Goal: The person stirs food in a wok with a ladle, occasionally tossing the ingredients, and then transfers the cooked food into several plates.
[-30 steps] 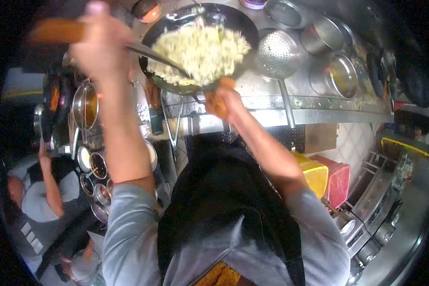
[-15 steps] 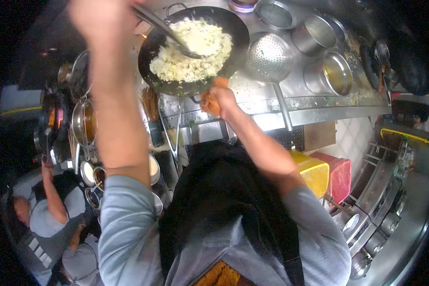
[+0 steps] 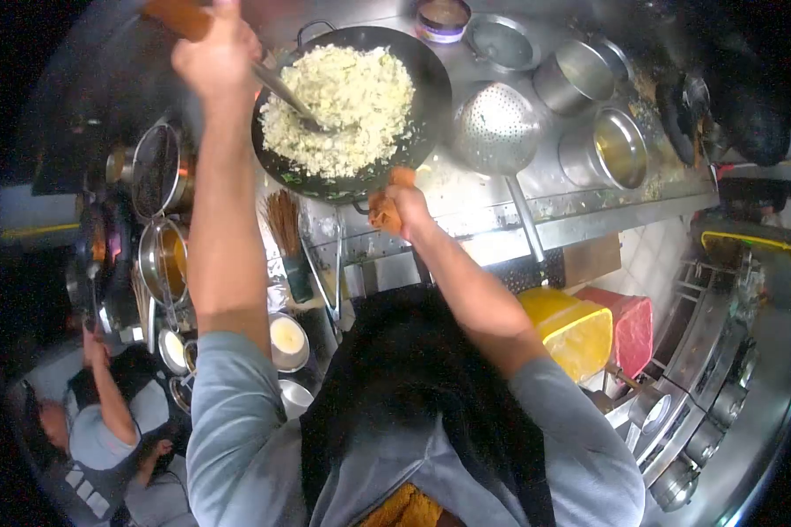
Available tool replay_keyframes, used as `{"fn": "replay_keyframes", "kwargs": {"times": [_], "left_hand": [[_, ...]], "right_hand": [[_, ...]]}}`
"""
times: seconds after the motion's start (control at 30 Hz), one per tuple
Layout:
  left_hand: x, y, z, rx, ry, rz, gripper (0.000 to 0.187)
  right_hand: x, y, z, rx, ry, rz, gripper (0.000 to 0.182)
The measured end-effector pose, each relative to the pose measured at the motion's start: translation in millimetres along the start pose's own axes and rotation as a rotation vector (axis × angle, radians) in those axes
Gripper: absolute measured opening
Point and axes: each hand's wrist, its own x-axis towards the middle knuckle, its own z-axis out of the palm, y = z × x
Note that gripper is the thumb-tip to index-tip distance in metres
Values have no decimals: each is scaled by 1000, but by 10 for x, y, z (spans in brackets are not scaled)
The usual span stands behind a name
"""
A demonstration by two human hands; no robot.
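Nearest, the cook's black apron point(image 3: 413, 378) fills the lower middle, with a grey sleeve on either side. To the left, close to the left forearm, stands a metal bowl point(image 3: 302, 353) with pale contents; to the right, below worktop level, a yellow bin point(image 3: 571, 325) and a red bin point(image 3: 628, 325) stand side by side. The right hand point(image 3: 411, 206) is closed tightly around an orange cloth point(image 3: 384, 211), which is bunched against the near handle of the wok; the exact placing of the fingers beneath the cloth cannot be told. Left of this hand, a twig brush point(image 3: 279, 224) stands upright.

Beyond lies the dark wok point(image 3: 429, 97) over the steel worktop point(image 3: 466, 189), broad and open, a mound of white, finely chopped food point(image 3: 360, 79) spread across its middle. The left hand point(image 3: 218, 57), raised at the wok's left side, has its fingers wrapped around the wooden handle of a cooking tool point(image 3: 281, 90), whose metal end slants down into the food and is partly hidden there.

Right of the wok rests a perforated ladle point(image 3: 499, 123), its handle pointing toward the cook. Farther right are two steel pots point(image 3: 578, 160), the nearer holding yellowish liquid. Beyond the wok's far right edge stands a purple-labelled tub point(image 3: 442, 33).
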Motion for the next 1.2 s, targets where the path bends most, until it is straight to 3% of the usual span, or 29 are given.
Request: {"fn": "replay_keyframes", "kwargs": {"times": [0.07,0.1,0.13,0.2,0.3,0.33,0.4,0.47,0.5,0.53,0.6,0.67,0.73,0.77,0.83,0.87,0.9,0.97,1.0,1.07,1.1,1.13,1.2], "left_hand": [[-288,510,158,-375,-115,114,19],[-290,390,288,44,228,-181,21],[-356,-107,295,80,224,-210,26],[-186,-498,71,-23,85,-340,29],[-14,400,277,-71,99,-378,33],[-11,628,328,1,175,-246,33],[-112,559,259,-186,161,-88,30],[-239,-468,236,44,289,-196,33],[-151,-419,198,83,301,-437,37],[-77,-330,204,79,298,-434,37],[126,-92,193,-184,90,-371,38],[190,431,303,-59,213,-127,39],[197,67,260,-154,177,85,36],[174,-481,229,-153,209,-44,35],[171,-547,298,-49,197,-275,36],[255,-539,212,-47,194,-283,36],[374,-342,146,-483,-25,-577,36],[414,-104,383,-170,84,-91,38],[392,126,414,-186,155,-104,38],[296,-222,419,-47,234,76,36],[320,-755,352,324,400,13,34],[288,-779,293,129,277,-133,32],[463,-715,160,51,252,-162,32]], "right_hand": [[8,119,-83,6,16,11,24],[-103,42,-21,-35,-23,22,24],[-140,64,3,-43,-29,24,24],[-148,28,66,16,46,-33,21],[-20,122,-81,51,-29,35,19],[-46,109,-49,57,-22,39,19],[-178,40,26,-8,12,50,20],[-187,32,43,-5,37,62,21],[-183,18,77,12,61,69,23],[-231,-18,118,13,61,63,23],[-350,-50,189,-50,94,47,26],[-259,-1,163,-38,51,27,26],[-266,50,77,-34,27,18,26],[-287,45,93,-40,41,31,26],[-196,-24,159,-46,35,22,26],[-218,15,126,-36,25,40,26],[-225,41,94,-30,11,56,27],[-180,36,126,-43,36,11,27],[-201,79,119,-49,77,-21,28],[-199,51,94,-61,92,12,29],[-213,52,123,-73,93,43,30],[-198,16,168,-78,74,40,30],[-263,18,141,-39,48,24,30]]}}
